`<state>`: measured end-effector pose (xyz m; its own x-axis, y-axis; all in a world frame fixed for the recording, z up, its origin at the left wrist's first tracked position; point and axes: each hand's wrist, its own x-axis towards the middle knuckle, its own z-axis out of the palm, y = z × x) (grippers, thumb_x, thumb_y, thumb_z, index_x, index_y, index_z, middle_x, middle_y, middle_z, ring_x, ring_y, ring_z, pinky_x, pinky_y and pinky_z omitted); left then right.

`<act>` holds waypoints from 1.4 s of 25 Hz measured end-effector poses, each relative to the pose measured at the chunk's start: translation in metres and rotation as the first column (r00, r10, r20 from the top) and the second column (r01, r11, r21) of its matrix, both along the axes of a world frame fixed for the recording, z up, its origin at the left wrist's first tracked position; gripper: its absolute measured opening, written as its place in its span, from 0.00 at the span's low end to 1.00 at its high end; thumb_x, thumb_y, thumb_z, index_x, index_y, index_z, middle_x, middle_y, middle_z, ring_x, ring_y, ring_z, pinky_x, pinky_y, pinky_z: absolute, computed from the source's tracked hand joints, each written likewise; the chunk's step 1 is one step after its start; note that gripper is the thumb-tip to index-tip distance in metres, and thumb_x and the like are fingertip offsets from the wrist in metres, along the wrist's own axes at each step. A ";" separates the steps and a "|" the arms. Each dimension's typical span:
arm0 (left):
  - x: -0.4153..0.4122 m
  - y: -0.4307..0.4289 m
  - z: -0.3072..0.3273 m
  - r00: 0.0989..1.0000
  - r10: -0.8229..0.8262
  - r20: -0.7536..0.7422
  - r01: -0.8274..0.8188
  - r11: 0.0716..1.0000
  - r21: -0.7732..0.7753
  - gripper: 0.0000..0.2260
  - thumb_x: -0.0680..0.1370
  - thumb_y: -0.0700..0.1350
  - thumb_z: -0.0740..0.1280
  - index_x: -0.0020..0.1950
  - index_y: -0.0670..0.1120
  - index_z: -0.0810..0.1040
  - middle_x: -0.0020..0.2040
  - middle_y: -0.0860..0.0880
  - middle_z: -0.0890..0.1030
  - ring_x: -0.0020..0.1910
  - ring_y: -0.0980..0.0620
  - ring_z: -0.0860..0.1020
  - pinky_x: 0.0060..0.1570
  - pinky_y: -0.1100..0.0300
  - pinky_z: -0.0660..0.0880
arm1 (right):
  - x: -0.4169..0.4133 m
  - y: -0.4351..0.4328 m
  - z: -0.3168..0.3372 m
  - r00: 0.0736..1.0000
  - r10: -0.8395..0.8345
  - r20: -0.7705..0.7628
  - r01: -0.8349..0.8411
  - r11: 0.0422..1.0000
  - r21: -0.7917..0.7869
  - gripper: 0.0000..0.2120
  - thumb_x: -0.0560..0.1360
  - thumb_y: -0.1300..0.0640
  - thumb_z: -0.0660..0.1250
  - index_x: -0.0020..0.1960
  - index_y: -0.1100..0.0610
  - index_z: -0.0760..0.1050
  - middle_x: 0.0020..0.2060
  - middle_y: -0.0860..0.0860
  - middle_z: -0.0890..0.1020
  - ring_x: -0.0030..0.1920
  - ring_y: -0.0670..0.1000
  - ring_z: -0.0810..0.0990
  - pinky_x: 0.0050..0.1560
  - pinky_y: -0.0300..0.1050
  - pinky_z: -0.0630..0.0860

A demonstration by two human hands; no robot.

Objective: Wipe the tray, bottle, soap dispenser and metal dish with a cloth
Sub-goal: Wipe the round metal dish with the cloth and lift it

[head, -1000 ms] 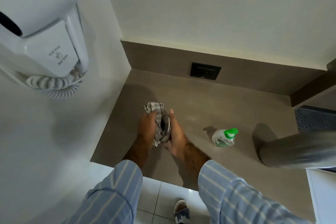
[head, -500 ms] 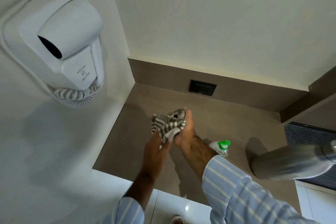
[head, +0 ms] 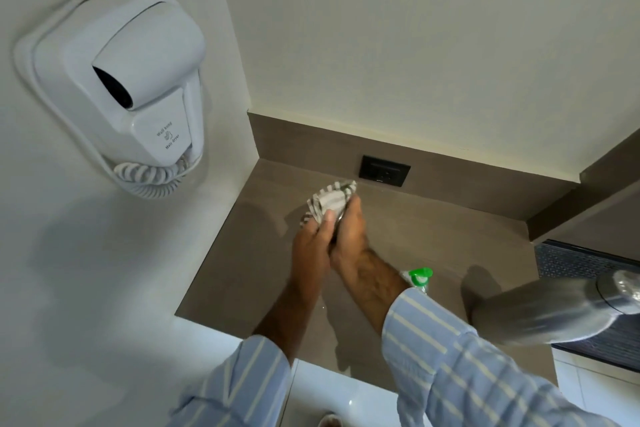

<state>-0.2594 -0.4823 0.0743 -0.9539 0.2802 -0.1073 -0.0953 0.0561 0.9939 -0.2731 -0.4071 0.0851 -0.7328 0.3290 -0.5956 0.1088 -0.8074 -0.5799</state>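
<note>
Both my hands are raised over the brown counter (head: 242, 270), pressed together. My left hand (head: 310, 246) grips a grey-and-white striped cloth (head: 329, 196) and its thumb presses the cloth onto a small metal dish (head: 341, 217). Only a thin edge of the dish shows. My right hand (head: 349, 236) cups the dish from the right. A clear soap dispenser with a green pump (head: 419, 277) stands on the counter, partly hidden behind my right forearm. A blurred metal bottle (head: 540, 312) looms at the right. The dark ribbed tray (head: 581, 265) lies behind it.
A white wall-mounted hair dryer (head: 138, 80) with a coiled cord hangs on the left wall. A black socket (head: 384, 170) sits in the brown backsplash. A raised ledge (head: 588, 204) borders the counter at the right. White floor tiles lie below the counter's front edge.
The view has tilted up, so the hair dryer has slid right and down. My hands have lifted and moved toward the socket, and the cloth now covers the dish more fully.
</note>
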 end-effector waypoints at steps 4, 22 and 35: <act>0.034 -0.023 -0.030 0.970 -0.063 -0.237 0.032 0.990 -0.134 0.15 0.84 0.52 0.62 0.63 0.47 0.83 0.59 0.53 0.86 0.61 0.55 0.82 0.62 0.60 0.77 | 0.008 0.011 0.000 0.998 0.059 0.019 -0.054 0.981 -0.188 0.34 0.79 0.33 0.56 0.43 0.63 0.82 0.37 0.61 0.85 0.41 0.60 0.84 0.51 0.55 0.79; -0.056 -0.084 -0.116 0.966 0.056 -0.253 -0.247 0.492 -0.835 0.17 0.83 0.47 0.63 0.66 0.37 0.79 0.66 0.36 0.81 0.64 0.35 0.78 0.66 0.45 0.72 | 0.000 0.088 0.004 0.975 -0.203 0.093 0.211 0.973 -0.095 0.27 0.76 0.35 0.68 0.62 0.55 0.78 0.64 0.60 0.82 0.56 0.56 0.83 0.58 0.54 0.81; -0.042 -0.032 -0.153 0.709 -0.681 -0.182 0.064 0.319 -0.945 0.17 0.80 0.51 0.67 0.66 0.45 0.81 0.77 0.45 0.72 0.76 0.39 0.70 0.75 0.43 0.63 | 0.006 0.080 -0.004 0.991 -0.115 0.065 0.125 0.975 -0.182 0.37 0.74 0.36 0.71 0.73 0.59 0.74 0.63 0.60 0.82 0.54 0.57 0.82 0.65 0.57 0.79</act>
